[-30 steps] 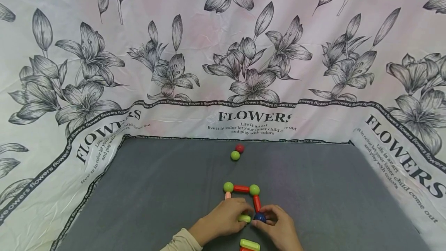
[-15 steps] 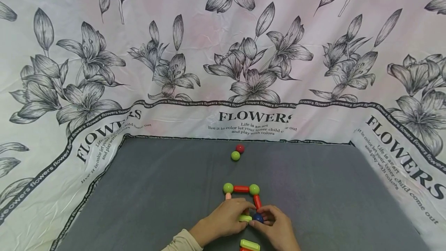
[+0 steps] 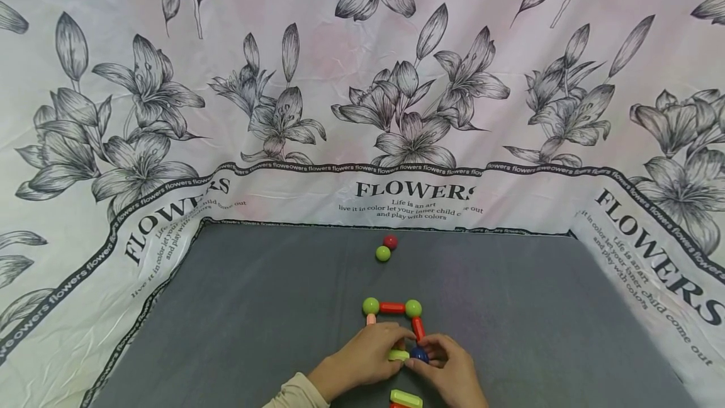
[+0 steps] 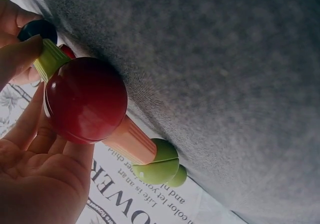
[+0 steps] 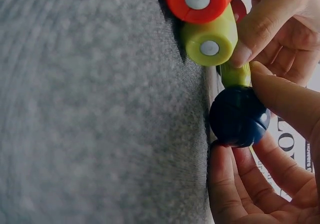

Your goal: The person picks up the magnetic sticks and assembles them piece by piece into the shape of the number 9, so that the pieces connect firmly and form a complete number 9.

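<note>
My left hand (image 3: 370, 351) pinches a yellow-green magnetic rod (image 3: 399, 355) between thumb and fingers. On one end of that rod sits a red ball (image 4: 87, 100), hidden behind the hand in the head view; its other end meets a dark blue ball (image 5: 239, 116). Thumb and fingers of my right hand (image 3: 453, 367) grip the blue ball. From the red ball a pink-orange rod (image 4: 132, 140) runs to a green ball (image 3: 370, 306). A red rod (image 3: 392, 307) links it to a second green ball (image 3: 413, 308), from which another red rod (image 3: 418, 328) slopes down toward the blue ball.
Nearer the body lie a loose yellow-green rod (image 3: 406, 398) and a red rod (image 5: 197, 2), side by side. Farther back on the grey cloth (image 3: 272, 288) are a loose red ball (image 3: 389, 242) and green ball (image 3: 382, 254). Flower-printed fabric (image 3: 408, 197) borders the surface.
My right hand has brought the blue ball slightly left, closing the gap to the yellow-green rod's end. The left hand has barely moved. Little differs over the last half second.
</note>
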Demonstrator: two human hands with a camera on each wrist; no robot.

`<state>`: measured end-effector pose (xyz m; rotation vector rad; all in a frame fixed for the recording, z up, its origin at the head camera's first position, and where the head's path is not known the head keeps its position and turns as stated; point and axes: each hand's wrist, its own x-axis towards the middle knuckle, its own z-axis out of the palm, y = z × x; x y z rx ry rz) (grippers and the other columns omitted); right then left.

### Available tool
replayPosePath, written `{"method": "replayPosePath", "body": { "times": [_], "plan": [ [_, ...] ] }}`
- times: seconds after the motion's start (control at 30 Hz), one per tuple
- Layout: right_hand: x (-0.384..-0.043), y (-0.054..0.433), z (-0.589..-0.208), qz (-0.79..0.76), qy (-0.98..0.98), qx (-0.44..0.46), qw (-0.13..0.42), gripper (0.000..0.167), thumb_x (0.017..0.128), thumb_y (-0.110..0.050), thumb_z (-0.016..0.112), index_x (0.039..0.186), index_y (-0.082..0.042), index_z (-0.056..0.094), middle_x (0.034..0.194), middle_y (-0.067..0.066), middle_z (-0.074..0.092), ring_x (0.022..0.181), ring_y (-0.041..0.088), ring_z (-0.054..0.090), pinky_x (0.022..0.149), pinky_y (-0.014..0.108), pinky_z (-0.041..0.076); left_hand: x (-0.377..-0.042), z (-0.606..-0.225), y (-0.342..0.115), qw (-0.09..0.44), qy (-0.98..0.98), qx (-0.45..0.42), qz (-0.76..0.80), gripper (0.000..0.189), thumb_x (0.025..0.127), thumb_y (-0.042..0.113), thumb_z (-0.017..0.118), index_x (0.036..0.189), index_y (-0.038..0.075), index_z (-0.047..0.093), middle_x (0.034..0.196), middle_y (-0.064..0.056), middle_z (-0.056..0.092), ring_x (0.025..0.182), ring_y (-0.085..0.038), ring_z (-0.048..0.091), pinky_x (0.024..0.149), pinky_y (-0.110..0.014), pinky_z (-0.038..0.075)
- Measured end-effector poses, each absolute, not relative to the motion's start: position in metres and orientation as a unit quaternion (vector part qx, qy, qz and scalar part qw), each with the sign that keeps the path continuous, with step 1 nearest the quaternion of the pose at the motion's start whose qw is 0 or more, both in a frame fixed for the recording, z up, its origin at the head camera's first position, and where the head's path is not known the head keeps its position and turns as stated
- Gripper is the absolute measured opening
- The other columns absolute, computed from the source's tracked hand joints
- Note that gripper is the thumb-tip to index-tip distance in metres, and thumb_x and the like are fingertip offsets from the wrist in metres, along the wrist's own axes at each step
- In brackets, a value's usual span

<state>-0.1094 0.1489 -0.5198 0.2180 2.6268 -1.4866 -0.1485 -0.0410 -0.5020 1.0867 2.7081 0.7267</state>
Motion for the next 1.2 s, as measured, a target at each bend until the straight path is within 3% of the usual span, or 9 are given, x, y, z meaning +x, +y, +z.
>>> {"method": "replayPosePath", "body": {
  "times": [0.43,0.87,1.2],
  "plan": [
    [-0.111,0.152,-0.514,-0.528,0.846,0.061,0.033,0.029,0.078,-0.023,0.086,0.101,-0.010,0.072,0.094,0.003,0.072,0.078,0.005,0.066,0.069,0.020,0.054,-0.149,-0.503,-0.041,0.084,0.893,0.354,0.266,0.043,0.084,0.014,0.079,0.125,0.016,0.067,0.090,0.012,0.065,0.077,0.009,0.051,0.070,-0.012,0.046],
    [-0.134,0.153,-0.505,-0.482,0.874,0.057,-0.025,0.026,0.078,-0.018,0.087,0.096,-0.005,0.073,0.088,0.005,0.075,0.076,0.007,0.067,0.068,0.019,0.054,-0.150,-0.502,-0.042,0.092,0.895,0.345,0.266,0.047,0.084,0.015,0.079,0.129,0.018,0.065,0.093,0.013,0.066,0.080,0.008,0.053,0.072,-0.014,0.047],
    [-0.148,0.152,-0.502,-0.458,0.887,0.059,-0.016,0.027,0.080,-0.022,0.086,0.098,-0.006,0.073,0.090,0.005,0.075,0.079,0.011,0.068,0.067,0.021,0.054,-0.148,-0.499,-0.043,0.093,0.898,0.341,0.264,0.050,0.083,0.013,0.079,0.130,0.017,0.064,0.092,0.012,0.068,0.082,0.007,0.056,0.073,-0.014,0.048]
  ]
}}
